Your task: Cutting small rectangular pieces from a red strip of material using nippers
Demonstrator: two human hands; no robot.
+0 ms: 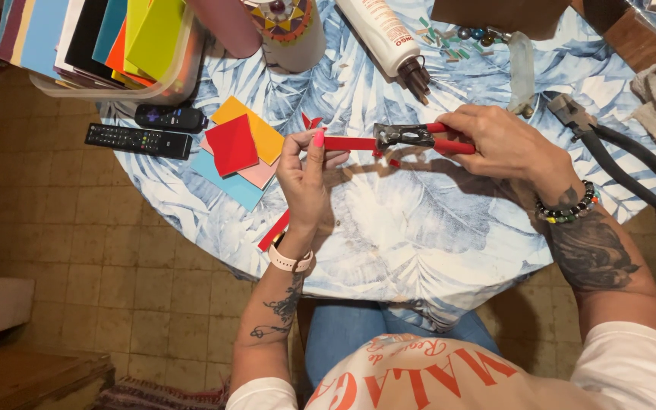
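My left hand (307,176) pinches one end of a narrow red paper strip (349,143) above the round table (419,228). My right hand (504,143) grips red-handled punch pliers (411,137), whose dark jaws close on the strip's other end. A small red scrap (311,121) lies just beyond my left fingers, and another red strip (273,230) rests on the table near my left wrist.
Coloured paper squares (241,150) lie to the left, beside two black remotes (140,140). A tub of coloured sheets (108,45) stands at the far left. A glue bottle (389,42), beads (474,34) and black pliers (609,144) sit at the far and right edge.
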